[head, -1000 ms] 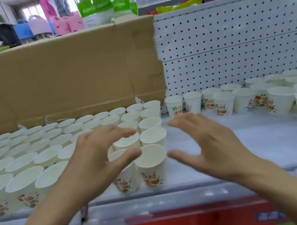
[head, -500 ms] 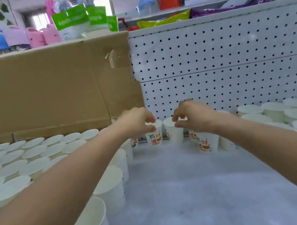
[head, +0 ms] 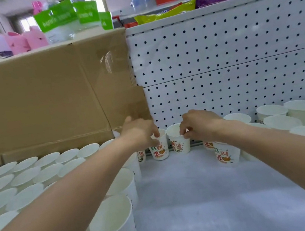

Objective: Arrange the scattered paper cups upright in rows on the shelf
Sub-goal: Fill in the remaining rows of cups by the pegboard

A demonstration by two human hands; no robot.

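At twelve o'clock on the shelf point(head: 199, 206), my left grip point(head: 142, 134) pinches the rim of the left cup point(head: 160, 151); my right grip point(head: 200, 126) pinches the rim of the right cup point(head: 179, 146). Risk, I judge: rims buckling, or my forearms toppling neighbouring cups point(head: 119, 188).

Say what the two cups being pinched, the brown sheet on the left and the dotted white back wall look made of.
Left-hand cup and right-hand cup: thin paper, matte white with printed colour, rolled rims; inner coating unclear. Brown sheet: cardboard, likely corrugated, matte, creased, with glossy clear tape. Back wall: probably painted metal pegboard, smooth, regular holes.
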